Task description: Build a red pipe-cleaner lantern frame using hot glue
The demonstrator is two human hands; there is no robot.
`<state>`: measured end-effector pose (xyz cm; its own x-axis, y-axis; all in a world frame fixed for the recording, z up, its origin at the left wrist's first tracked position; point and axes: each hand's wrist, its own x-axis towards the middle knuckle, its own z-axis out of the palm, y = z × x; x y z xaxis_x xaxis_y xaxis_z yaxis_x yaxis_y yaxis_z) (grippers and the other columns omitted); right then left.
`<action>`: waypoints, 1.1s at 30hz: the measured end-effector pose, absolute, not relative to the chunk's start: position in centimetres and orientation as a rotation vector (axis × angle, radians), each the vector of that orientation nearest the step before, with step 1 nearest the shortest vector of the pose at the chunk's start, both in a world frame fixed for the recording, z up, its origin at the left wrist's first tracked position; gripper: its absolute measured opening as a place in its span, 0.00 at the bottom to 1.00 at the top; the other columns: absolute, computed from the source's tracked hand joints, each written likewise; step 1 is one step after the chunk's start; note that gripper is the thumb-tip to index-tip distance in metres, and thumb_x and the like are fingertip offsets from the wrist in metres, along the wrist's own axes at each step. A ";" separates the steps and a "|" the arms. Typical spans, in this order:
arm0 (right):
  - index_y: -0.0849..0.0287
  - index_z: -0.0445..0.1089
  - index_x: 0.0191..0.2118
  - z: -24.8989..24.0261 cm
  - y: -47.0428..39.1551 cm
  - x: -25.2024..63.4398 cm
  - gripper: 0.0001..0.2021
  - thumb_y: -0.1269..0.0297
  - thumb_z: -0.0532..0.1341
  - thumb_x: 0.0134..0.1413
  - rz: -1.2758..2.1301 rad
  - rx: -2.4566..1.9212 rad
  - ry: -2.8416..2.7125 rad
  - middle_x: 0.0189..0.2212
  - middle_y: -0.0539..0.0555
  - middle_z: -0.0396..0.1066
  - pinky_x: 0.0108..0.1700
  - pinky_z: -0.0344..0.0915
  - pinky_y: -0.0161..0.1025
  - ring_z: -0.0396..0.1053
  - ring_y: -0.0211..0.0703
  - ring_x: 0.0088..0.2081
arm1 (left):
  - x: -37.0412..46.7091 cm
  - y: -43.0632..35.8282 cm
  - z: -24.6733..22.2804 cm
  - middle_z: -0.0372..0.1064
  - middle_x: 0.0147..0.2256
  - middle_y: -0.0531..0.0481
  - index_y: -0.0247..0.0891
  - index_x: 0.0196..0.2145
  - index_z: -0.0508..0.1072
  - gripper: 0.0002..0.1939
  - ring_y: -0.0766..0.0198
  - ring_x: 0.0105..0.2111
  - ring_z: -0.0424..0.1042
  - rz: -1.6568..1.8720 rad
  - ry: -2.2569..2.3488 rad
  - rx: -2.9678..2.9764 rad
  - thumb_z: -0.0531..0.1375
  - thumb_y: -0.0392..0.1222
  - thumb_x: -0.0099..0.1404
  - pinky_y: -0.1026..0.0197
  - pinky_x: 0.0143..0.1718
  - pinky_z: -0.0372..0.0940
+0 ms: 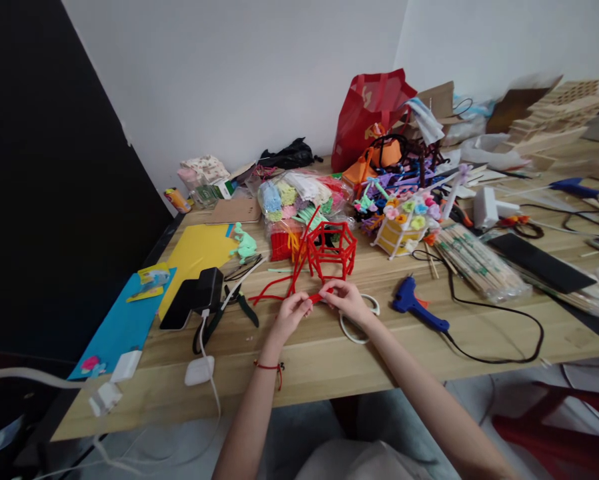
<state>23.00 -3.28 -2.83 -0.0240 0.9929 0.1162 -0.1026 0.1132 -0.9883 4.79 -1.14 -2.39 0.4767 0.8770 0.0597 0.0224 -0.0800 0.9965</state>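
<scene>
Between my two hands is a short piece of red pipe cleaner (316,298). My left hand (293,313) pinches its left end, and my right hand (346,299) pinches the right end. Just beyond my fingers stands a red lantern-like frame (332,248) made of pipe cleaners. Loose red pipe cleaners (274,288) lie to its left, some reaching up at a slant. White-handled scissors (354,337) lie partly hidden beneath my right hand and wrist.
A blue glue gun (419,305) with a black cord lies at right, near bagged wooden sticks (479,261). Pliers (242,303), a black phone (179,307) and a white cable are at left. Bagged pipe cleaners (299,193) and a red bag (369,110) stand behind.
</scene>
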 end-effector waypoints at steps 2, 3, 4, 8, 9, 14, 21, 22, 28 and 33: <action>0.61 0.73 0.31 -2.8 -3.3 23.1 0.16 0.51 0.68 0.45 1.190 -1.028 -1.215 0.23 0.49 0.70 0.23 0.61 0.32 0.61 0.32 0.20 | 4.7 -1.2 -2.2 0.60 0.21 0.55 0.36 0.23 0.65 0.25 0.69 0.23 0.59 0.858 0.840 1.496 0.59 0.63 0.58 0.65 0.27 0.56; 0.61 0.73 0.31 -2.8 -3.3 23.1 0.15 0.52 0.68 0.44 1.188 -1.023 -1.214 0.23 0.49 0.70 0.23 0.61 0.32 0.62 0.32 0.20 | 4.7 -1.2 -2.1 0.60 0.22 0.55 0.36 0.23 0.65 0.24 0.69 0.23 0.59 0.858 0.849 1.500 0.59 0.62 0.59 0.65 0.27 0.56; 0.60 0.73 0.31 -2.9 -3.3 23.1 0.15 0.52 0.69 0.44 1.185 -1.018 -1.208 0.24 0.50 0.71 0.24 0.62 0.32 0.63 0.32 0.21 | 4.6 -1.2 -2.0 0.60 0.22 0.55 0.36 0.24 0.66 0.24 0.69 0.24 0.60 0.862 0.860 1.505 0.58 0.62 0.59 0.65 0.27 0.56; 0.59 0.73 0.37 -3.4 -3.3 22.9 0.18 0.52 0.70 0.43 1.168 -1.006 -1.149 0.26 0.50 0.72 0.30 0.69 0.35 0.69 0.36 0.25 | 4.7 -1.1 -2.3 0.61 0.23 0.55 0.37 0.25 0.65 0.23 0.69 0.24 0.60 0.896 0.925 1.524 0.56 0.61 0.61 0.65 0.27 0.56; 0.59 0.73 0.39 -3.5 -3.2 22.9 0.19 0.51 0.69 0.43 1.165 -1.005 -1.135 0.26 0.51 0.73 0.32 0.71 0.37 0.71 0.37 0.26 | 4.7 -1.0 -2.4 0.61 0.23 0.55 0.37 0.26 0.65 0.23 0.69 0.24 0.59 0.905 0.942 1.529 0.55 0.61 0.62 0.65 0.27 0.56; 0.58 0.73 0.41 -3.9 -3.1 22.9 0.22 0.49 0.69 0.43 1.116 -1.014 -1.138 0.27 0.51 0.74 0.38 0.73 0.42 0.75 0.42 0.31 | 4.9 -0.8 -3.3 0.57 0.22 0.56 0.39 0.26 0.62 0.23 0.69 0.22 0.58 0.944 1.012 1.553 0.52 0.62 0.64 0.65 0.27 0.55; 0.54 0.78 0.35 -3.6 -3.0 23.8 0.11 0.54 0.68 0.47 0.898 -1.079 -1.317 0.34 0.57 0.77 0.43 0.70 0.47 0.74 0.50 0.38 | 4.5 -0.6 -3.2 0.56 0.21 0.56 0.39 0.23 0.61 0.22 0.68 0.22 0.56 0.985 1.073 1.621 0.53 0.59 0.65 0.64 0.26 0.52; 0.53 0.79 0.35 -3.5 -3.0 23.8 0.10 0.55 0.68 0.48 0.868 -1.082 -1.344 0.35 0.57 0.77 0.44 0.69 0.47 0.73 0.51 0.39 | 4.4 -0.5 -3.1 0.56 0.21 0.56 0.39 0.23 0.62 0.21 0.67 0.23 0.56 0.990 1.079 1.633 0.54 0.58 0.65 0.64 0.26 0.52; 0.52 0.79 0.36 -3.4 -3.1 23.9 0.09 0.56 0.64 0.54 0.754 -1.078 -1.449 0.36 0.58 0.77 0.45 0.68 0.48 0.72 0.51 0.41 | 4.0 -0.1 -2.7 0.59 0.22 0.55 0.38 0.22 0.63 0.18 0.67 0.25 0.57 1.006 1.079 1.647 0.57 0.53 0.63 0.65 0.29 0.52; 0.53 0.79 0.37 -3.6 -3.1 24.2 0.10 0.57 0.63 0.56 0.717 -1.064 -1.472 0.36 0.59 0.76 0.44 0.68 0.47 0.72 0.49 0.40 | 3.9 -0.2 -2.7 0.58 0.22 0.55 0.38 0.23 0.64 0.20 0.68 0.25 0.57 0.922 0.991 1.574 0.56 0.55 0.63 0.65 0.28 0.53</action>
<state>24.21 -3.07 -3.60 0.0351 0.9046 0.4249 0.2231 0.4073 -0.8856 3.94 -0.18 -2.71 0.3690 0.9258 0.0823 0.1485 -0.1461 0.9781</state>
